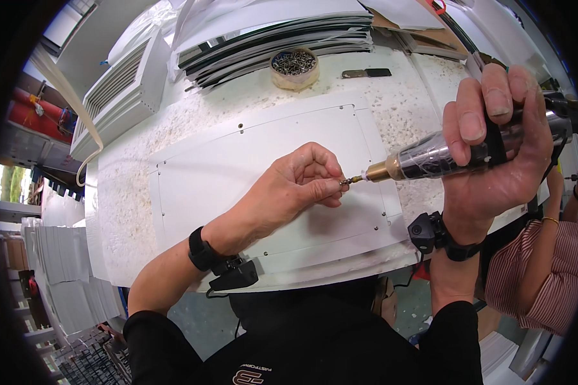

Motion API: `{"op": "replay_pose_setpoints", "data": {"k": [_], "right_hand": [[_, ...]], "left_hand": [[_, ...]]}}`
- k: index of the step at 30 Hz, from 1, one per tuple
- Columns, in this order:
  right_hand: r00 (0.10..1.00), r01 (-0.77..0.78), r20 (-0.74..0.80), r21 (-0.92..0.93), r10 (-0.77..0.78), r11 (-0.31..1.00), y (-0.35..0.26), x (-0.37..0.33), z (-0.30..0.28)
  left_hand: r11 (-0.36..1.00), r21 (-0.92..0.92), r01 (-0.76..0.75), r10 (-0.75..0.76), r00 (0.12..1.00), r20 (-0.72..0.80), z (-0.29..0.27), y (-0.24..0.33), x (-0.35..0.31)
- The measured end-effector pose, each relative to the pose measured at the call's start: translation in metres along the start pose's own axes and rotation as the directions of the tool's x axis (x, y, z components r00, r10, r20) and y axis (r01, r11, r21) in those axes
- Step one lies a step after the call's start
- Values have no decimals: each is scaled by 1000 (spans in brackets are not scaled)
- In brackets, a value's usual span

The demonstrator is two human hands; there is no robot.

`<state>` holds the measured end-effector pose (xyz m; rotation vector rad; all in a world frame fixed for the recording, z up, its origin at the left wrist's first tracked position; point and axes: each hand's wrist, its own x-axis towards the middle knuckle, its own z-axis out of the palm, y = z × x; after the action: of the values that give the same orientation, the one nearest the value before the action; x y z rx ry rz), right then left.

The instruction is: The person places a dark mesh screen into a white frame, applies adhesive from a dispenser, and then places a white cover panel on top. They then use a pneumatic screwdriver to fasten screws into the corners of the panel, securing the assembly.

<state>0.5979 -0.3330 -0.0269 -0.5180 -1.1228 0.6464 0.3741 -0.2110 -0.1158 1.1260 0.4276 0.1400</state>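
My right hand (501, 135) is wrapped round a power screwdriver (424, 157) with a dark, shiny body and a brass-coloured nose. The driver lies nearly level and its bit points left. At the tip of the bit, my left hand (308, 176) pinches a small dark screw (345, 182) between thumb and forefinger. Both hands are above a white rectangular panel (237, 186) lying on the table. Small dark screws or holes are spaced along the panel's edges, such as a screw (163, 214) on its left side.
A round tub of screws (294, 68) stands behind the panel, with a flat dark-handled blade (366, 73) to its right. Stacked sheets (276, 42) line the back. A white louvred unit (119, 93) is at the left. Another person in a striped top (536, 276) is at the right.
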Motion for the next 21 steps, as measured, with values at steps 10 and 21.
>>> {"op": "replay_pose_setpoints", "data": {"k": [10, 21], "right_hand": [[1000, 22, 13, -260, -20, 965, 9, 15, 6], [999, -40, -9, -329, 39, 944, 18, 16, 9]], "left_hand": [[788, 589, -181, 257, 965, -48, 25, 15, 25], [634, 737, -233, 314, 949, 30, 26, 5, 41]]}}
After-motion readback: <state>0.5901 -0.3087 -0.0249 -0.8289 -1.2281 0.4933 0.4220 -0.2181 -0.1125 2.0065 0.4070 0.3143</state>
